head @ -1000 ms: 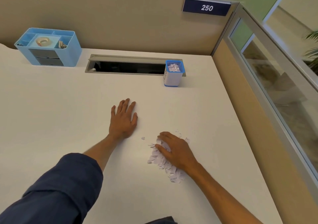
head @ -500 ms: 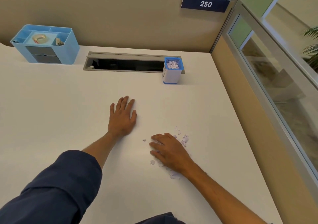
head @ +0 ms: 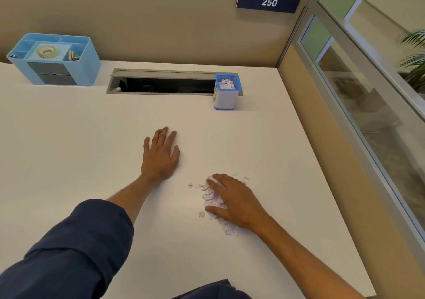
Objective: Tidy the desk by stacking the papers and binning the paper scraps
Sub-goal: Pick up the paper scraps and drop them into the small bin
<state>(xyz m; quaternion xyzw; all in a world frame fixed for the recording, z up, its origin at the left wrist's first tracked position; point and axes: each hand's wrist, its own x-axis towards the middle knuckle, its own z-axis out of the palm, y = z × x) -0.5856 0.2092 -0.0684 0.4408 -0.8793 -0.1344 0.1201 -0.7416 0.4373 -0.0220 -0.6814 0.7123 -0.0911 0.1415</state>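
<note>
A pile of small white paper scraps [head: 210, 196] lies on the white desk [head: 69, 149], right of centre. My right hand [head: 234, 199] is cupped over the pile, with scraps bunched between thumb and fingers. A few loose scraps [head: 195, 186] lie just left of and beyond it. My left hand [head: 159, 158] lies flat on the desk with fingers apart, holding nothing, a hand's width to the left of the pile. A small white bin with a blue rim [head: 226, 97] stands at the back, with scraps in it. No paper sheets are in view.
A light blue desk organiser [head: 57, 68] with a tape roll sits at the back left. An open cable slot [head: 165, 84] runs along the back edge beside the bin. Tan partition walls [head: 322, 149] close off the back and right sides.
My right hand has drawn the scraps together into a tighter bunch under its fingers. My left hand has stayed flat in the same place.
</note>
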